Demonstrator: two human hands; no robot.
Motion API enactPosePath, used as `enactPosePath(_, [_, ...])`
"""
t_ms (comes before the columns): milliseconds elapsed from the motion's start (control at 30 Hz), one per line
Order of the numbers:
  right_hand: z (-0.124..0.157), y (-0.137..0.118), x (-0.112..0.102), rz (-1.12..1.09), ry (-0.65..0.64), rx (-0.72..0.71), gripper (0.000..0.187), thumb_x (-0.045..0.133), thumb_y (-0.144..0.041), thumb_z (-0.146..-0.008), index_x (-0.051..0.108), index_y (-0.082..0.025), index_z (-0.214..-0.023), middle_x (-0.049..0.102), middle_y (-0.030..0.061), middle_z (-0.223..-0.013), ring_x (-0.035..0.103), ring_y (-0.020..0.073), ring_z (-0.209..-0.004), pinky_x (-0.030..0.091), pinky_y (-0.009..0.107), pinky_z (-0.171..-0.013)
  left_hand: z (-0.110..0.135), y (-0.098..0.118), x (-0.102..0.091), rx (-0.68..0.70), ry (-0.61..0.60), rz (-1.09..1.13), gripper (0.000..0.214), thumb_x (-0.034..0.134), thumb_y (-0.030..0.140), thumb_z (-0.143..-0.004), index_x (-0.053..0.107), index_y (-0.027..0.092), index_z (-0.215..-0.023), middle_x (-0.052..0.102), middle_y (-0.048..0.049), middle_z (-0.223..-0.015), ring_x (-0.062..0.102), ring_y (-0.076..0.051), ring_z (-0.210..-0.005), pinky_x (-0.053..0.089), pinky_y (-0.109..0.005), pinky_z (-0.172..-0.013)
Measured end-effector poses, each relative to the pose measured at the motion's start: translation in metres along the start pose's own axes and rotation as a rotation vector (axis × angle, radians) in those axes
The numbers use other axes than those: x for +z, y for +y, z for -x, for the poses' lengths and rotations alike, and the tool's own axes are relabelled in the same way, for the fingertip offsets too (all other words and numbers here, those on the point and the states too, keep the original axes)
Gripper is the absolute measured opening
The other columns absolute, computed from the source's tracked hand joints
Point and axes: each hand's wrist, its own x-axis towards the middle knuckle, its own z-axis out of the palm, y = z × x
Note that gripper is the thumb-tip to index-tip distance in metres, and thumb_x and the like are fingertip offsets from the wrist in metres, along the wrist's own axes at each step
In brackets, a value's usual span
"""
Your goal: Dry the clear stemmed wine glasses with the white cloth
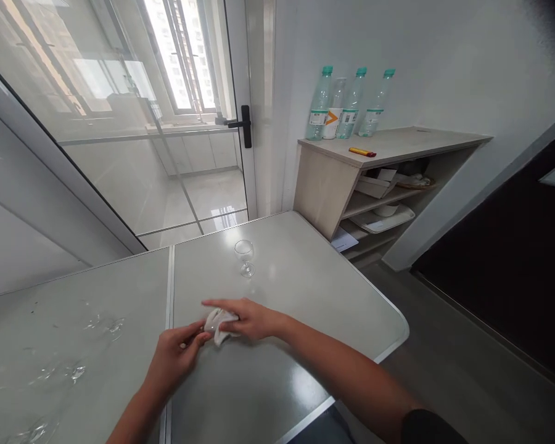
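Observation:
A small crumpled white cloth [218,326] lies on the grey table [305,296] near its middle. My right hand [247,317] rests on the cloth with fingers laid over it, gripping it. Just left of it, my left hand [176,354] pinches the cloth's near edge with curled fingers. An empty stemmed glass [245,256] stands upright on the table a little beyond my hands, apart from them.
Spilled water [74,345] spreads in puddles over the table's left half. A wooden shelf unit [379,179] at the right back carries several plastic bottles [346,105] and a marker [362,152]. A glass door [166,123] stands behind the table.

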Motion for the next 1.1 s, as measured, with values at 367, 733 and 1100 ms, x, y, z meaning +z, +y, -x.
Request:
enactPosePath(367, [0.004,-0.008,0.006,0.337,-0.019,-0.274,0.065,0.054,-0.044,-0.105,0.033,-0.022,-0.162,0.074,0.0051,-0.102,0.066,0.0198,-0.097,0.039,0.041,-0.112,-0.001,0.005,-0.002,-0.321,-0.315,0.562,0.059,0.069,0.066,-0.085,0.07,0.011,-0.064,0.053,-0.0015,-0.054,0.039,-0.008,-0.046,0.027,-0.02,-0.044])
enactPosePath(733, [0.001,0.005,0.012,0.025,0.114,-0.156,0.046,0.054,-0.032,-0.103,0.051,-0.027,-0.149,0.069,0.0047,-0.108,0.062,0.0187,-0.095,0.044,0.037,-0.1,0.001,0.005,-0.002,0.043,0.019,0.09,0.043,0.063,0.052,-0.095,0.078,0.014,-0.085,0.063,-0.0024,-0.06,0.052,-0.011,-0.051,0.04,-0.021,-0.052])
enactPosePath(1100, [0.003,0.001,0.007,0.073,0.06,-0.12,0.064,0.062,-0.039,-0.1,0.038,-0.026,-0.157,0.064,-0.0007,-0.09,0.057,0.0172,-0.083,0.044,0.032,-0.087,-0.001,0.016,0.005,-0.219,-0.164,0.38,0.05,0.067,0.059,-0.09,0.074,0.012,-0.074,0.059,-0.002,-0.058,0.044,-0.009,-0.047,0.03,-0.022,-0.046])
